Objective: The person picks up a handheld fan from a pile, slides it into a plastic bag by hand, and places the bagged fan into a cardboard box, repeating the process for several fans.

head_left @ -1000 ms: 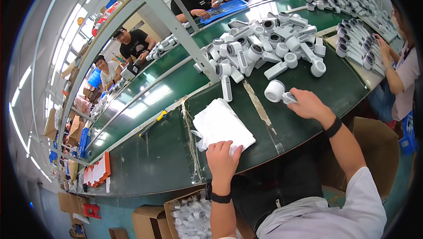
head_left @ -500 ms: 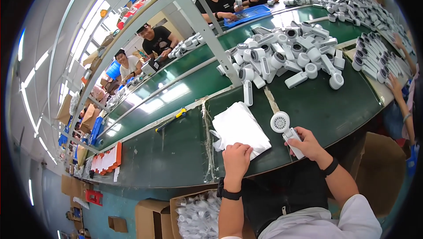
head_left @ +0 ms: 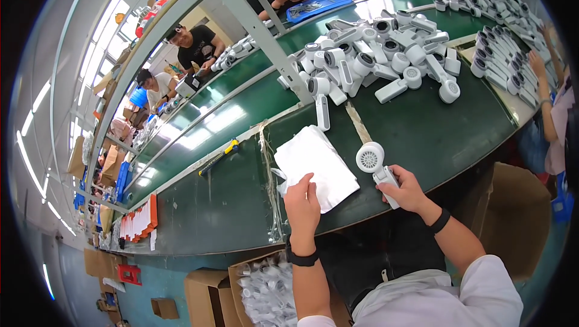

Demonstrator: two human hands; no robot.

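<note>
My right hand [head_left: 408, 192] is closed around the handle of a white handheld fan [head_left: 370, 158]. The fan's round slotted grille points up, just above the near edge of the green table. To its left lies a flat stack of white plastic bags [head_left: 319, 164], slightly askew. At the near left edge of that stack is my left hand [head_left: 303, 206], thumb and index finger apart and nothing seen between them; its other fingers are partly hidden. A big heap of white fans [head_left: 374, 55] covers the table beyond the bags.
A yellow-and-black tool [head_left: 219, 157] lies left of the bags. Orange-edged white boxes [head_left: 140, 218] sit at the table's left end. A metal post [head_left: 259, 31] rises beyond. Below are a carton of bagged fans [head_left: 265, 291] and a brown carton [head_left: 512, 218]. Co-workers sit across; another's arm [head_left: 546, 98] reaches in at right.
My left hand has shifted from the stack's near edge toward its left corner, and its fingers have spread. The right hand still holds the fan. The whole view has shifted slightly.
</note>
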